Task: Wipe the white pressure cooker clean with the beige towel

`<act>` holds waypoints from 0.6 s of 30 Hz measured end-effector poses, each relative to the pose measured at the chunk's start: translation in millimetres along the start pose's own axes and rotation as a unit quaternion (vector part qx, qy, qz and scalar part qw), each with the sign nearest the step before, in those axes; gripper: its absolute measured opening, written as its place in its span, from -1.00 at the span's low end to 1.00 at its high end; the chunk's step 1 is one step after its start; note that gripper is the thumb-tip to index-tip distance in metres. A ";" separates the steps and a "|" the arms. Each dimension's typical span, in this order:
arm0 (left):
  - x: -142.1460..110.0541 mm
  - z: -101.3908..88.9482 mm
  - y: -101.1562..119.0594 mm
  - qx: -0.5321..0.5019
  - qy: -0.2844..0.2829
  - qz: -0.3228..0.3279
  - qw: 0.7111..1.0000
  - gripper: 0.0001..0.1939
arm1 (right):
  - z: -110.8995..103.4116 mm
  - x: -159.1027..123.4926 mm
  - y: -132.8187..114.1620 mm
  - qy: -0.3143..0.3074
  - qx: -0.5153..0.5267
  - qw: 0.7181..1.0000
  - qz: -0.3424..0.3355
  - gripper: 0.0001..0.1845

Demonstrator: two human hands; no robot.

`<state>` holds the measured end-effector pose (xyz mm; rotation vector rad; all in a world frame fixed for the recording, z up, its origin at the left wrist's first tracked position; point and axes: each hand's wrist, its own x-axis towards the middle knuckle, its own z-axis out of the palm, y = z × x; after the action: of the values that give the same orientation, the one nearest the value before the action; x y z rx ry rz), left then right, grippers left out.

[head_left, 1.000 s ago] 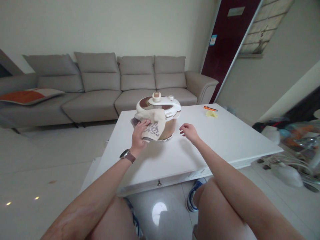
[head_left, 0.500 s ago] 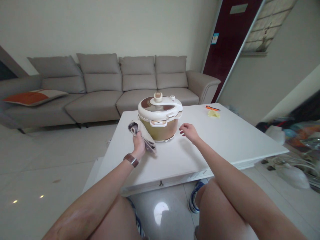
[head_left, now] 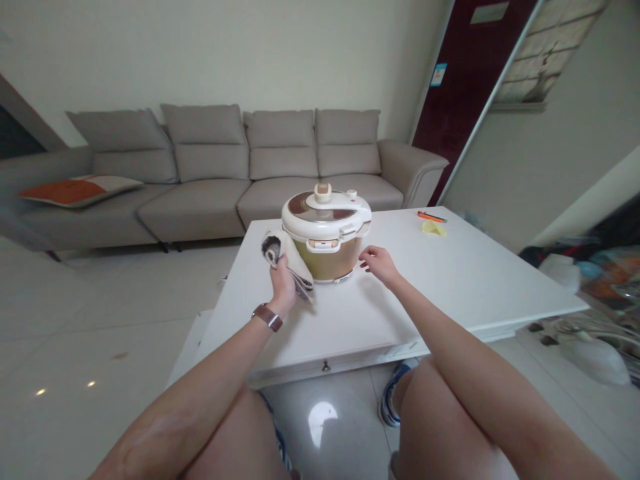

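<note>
1. On my head cam feed, the left hand [head_left: 283, 283] is grasping a bunched-up cream cloth [head_left: 299, 265] with dark patches, thumb on the near side.
2. Where the cloth sits in that grip: one rolled end pokes out above the thumb, towards the table's left edge, and the rest fans down to the right, between the hand and the pressure cooker [head_left: 333, 265]. It overlaps the cooker's lower left side from here; I can't tell if they're actually touching.
3. Cooker's upright, white lid on, gold body, standing nearer the far left corner of the white table [head_left: 460, 267] than the right one.
4. Right hand [head_left: 380, 263] looks released to me, fingers loosely bent, right by the cooker's lower right side. Can't tell if the fingertips make contact.
5. Over by the far edge, towards the far right corner, I've got an orange pen-like thing [head_left: 431, 217] and a yellow scrap [head_left: 433, 229] just nearer me.
</note>
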<state>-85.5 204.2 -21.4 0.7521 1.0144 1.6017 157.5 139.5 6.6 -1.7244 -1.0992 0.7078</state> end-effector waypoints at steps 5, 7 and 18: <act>-24.3 9.2 -0.3 0.019 -0.004 0.017 1.000 -0.70 | 2.5 1.0 1.0 -0.007 -0.009 1.000 -0.001 -0.87; -18.8 9.1 1.7 0.029 0.010 0.024 0.999 -0.71 | 2.9 0.6 1.2 -0.008 -0.014 1.000 -0.002 -0.87; 45.3 -9.3 -15.5 0.028 0.074 -0.057 0.995 -0.78 | -1.4 -4.9 3.7 -0.019 -0.026 0.999 -0.002 -0.86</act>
<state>-98.3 247.3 -40.4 0.6090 1.1925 1.5517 157.8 134.0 3.7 -1.7593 -1.1564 0.7187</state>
